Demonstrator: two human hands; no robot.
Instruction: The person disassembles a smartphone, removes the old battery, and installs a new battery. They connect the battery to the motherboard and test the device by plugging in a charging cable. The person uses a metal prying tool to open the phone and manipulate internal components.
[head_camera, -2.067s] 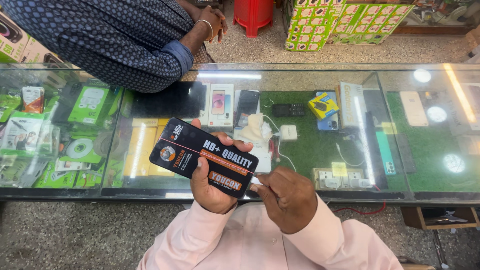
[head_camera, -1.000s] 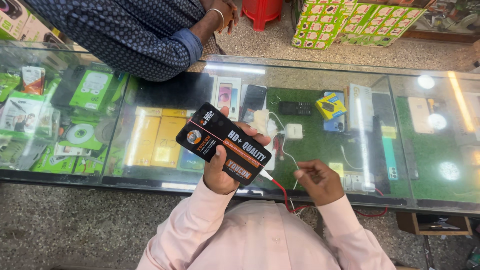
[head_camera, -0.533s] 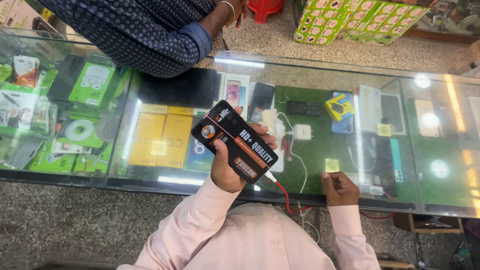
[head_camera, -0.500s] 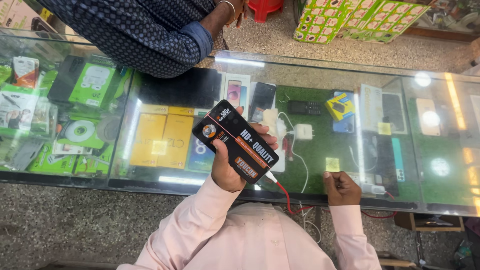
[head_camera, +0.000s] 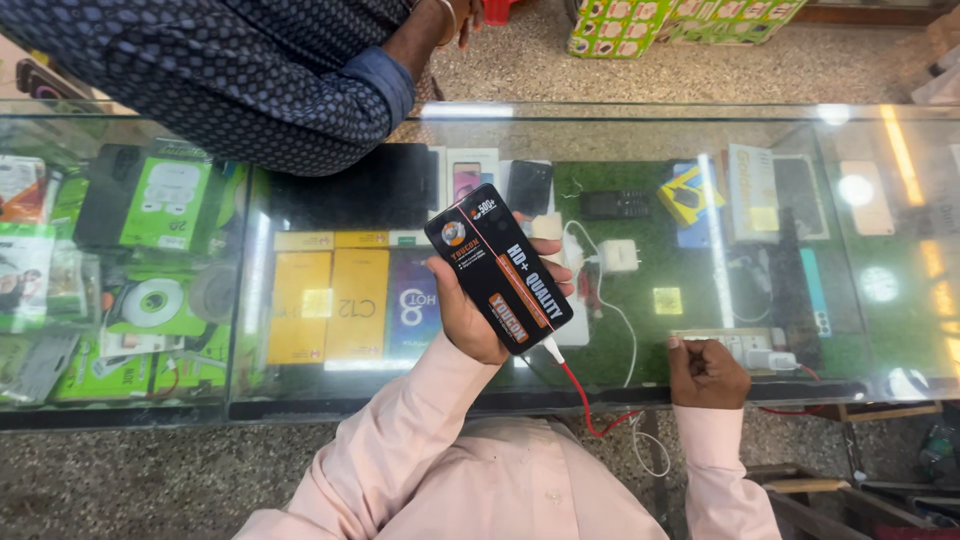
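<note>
My left hand (head_camera: 465, 318) grips a black phone-sized device (head_camera: 498, 268) with an orange stripe and a printed film on its face, tilted above the glass counter (head_camera: 640, 120). A red cable (head_camera: 583, 397) is plugged into its lower end and hangs toward my lap. My right hand (head_camera: 708, 372) rests at the counter's near edge with fingers curled, thumb touching a white power strip (head_camera: 730, 343). A white plug adapter (head_camera: 772, 359) sits in the strip just right of that hand.
Another person in a dark dotted shirt (head_camera: 230, 70) leans on the far side of the counter. Under the glass lie yellow boxes (head_camera: 330, 300), green packages (head_camera: 165, 200), phones (head_camera: 528, 186) and a white charger (head_camera: 618, 256). Green cartons (head_camera: 620, 25) stand on the floor beyond.
My right hand left the device's lower end and moved right to the power strip. The left hand kept hold of the device, now with the red cable trailing from it.
</note>
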